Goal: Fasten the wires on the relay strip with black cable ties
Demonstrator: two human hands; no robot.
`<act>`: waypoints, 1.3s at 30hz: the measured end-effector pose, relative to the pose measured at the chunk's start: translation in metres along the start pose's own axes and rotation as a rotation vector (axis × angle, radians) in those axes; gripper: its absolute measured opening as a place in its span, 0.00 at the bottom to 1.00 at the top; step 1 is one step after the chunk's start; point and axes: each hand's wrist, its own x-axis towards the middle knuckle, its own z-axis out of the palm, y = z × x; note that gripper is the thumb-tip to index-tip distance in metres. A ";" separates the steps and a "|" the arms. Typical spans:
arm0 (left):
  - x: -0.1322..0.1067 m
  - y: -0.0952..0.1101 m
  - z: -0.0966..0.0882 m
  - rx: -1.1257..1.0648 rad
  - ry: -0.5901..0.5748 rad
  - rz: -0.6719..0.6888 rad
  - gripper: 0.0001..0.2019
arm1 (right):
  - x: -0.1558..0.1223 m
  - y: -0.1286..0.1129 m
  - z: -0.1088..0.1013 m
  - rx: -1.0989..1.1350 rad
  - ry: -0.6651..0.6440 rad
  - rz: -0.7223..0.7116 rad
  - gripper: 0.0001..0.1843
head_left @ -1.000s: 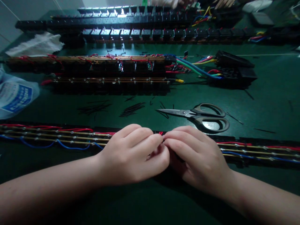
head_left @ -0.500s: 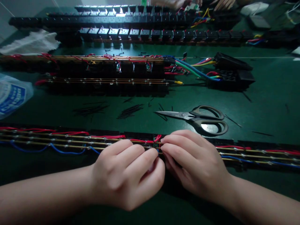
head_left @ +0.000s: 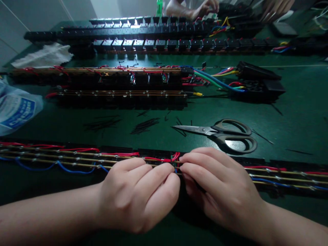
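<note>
A long black socket strip point(head_left: 77, 159) with brass rails and red and blue wires lies across the near edge of the green table. My left hand point(head_left: 138, 196) and my right hand point(head_left: 220, 186) rest on its middle, fingertips meeting beside a small red wire loop point(head_left: 175, 156). Both hands are curled with fingers pinched together; what they pinch is hidden under the fingers.
Scissors point(head_left: 220, 131) lie just beyond my right hand. Cut black ties point(head_left: 145, 124) are scattered nearby. More wired strips point(head_left: 115, 89) and rows of black sockets point(head_left: 159, 37) fill the far table. A plastic bag point(head_left: 15, 109) sits left. Another person's hands point(head_left: 202, 8) work at the far edge.
My hands slid slightly toward me along the strip, uncovering more of the red wire and its loop. The view shifted a little.
</note>
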 end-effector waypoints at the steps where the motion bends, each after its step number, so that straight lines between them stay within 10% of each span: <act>1: 0.000 0.000 0.000 0.005 0.002 -0.004 0.05 | 0.000 0.000 0.000 -0.003 0.000 -0.002 0.05; 39: -0.005 -0.005 0.000 -0.255 -0.153 -0.287 0.06 | -0.001 0.001 -0.002 -0.020 -0.047 -0.014 0.07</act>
